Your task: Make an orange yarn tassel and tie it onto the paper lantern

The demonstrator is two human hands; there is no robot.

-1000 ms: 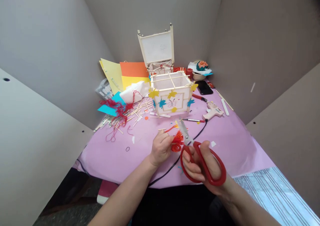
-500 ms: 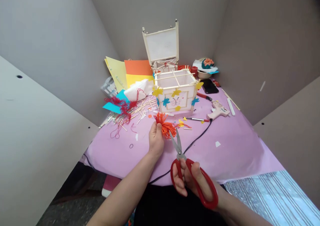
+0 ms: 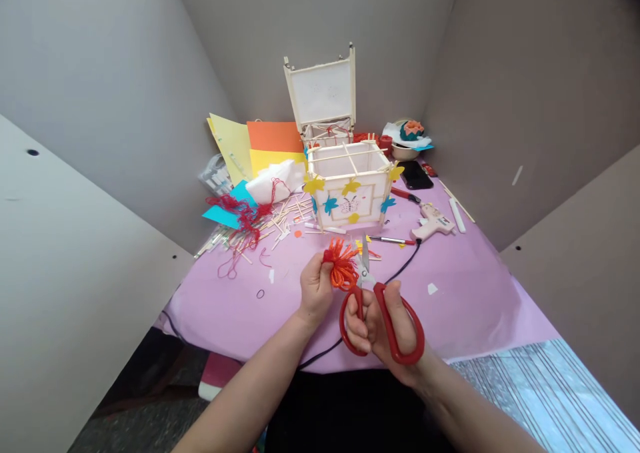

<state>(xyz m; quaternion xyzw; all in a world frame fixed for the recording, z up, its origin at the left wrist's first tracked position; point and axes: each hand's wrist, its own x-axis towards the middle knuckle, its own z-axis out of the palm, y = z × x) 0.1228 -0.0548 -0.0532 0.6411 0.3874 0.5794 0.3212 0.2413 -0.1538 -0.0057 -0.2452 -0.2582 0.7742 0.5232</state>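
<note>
My left hand point(image 3: 317, 286) pinches a bundle of orange-red yarn point(image 3: 342, 266) at its bound end, with the loops fanning out to the right. My right hand point(image 3: 383, 323) has its fingers and thumb through the red handles of a pair of scissors point(image 3: 407, 336). The blades are spread apart, and one seems to lie in among the yarn loops; its tip is hidden. Both hands are above the front part of the purple-covered table point(image 3: 465, 306). Behind them stands a white stick-framed lantern box point(image 3: 347, 203) decorated with yellow and blue paper shapes.
A pink glue gun point(image 3: 433, 222) lies at the right, its black cord point(image 3: 400, 266) running past the hands. Thin sticks point(image 3: 285, 216), tangled dark-red yarn point(image 3: 245, 219) and coloured paper point(image 3: 275, 136) lie at the left. A phone point(image 3: 416, 175) is at the back right.
The scissors have moved up to the yarn bundle, and their blades now overlap its loops. The left hand has turned the bundle slightly and shifted a little to the right.
</note>
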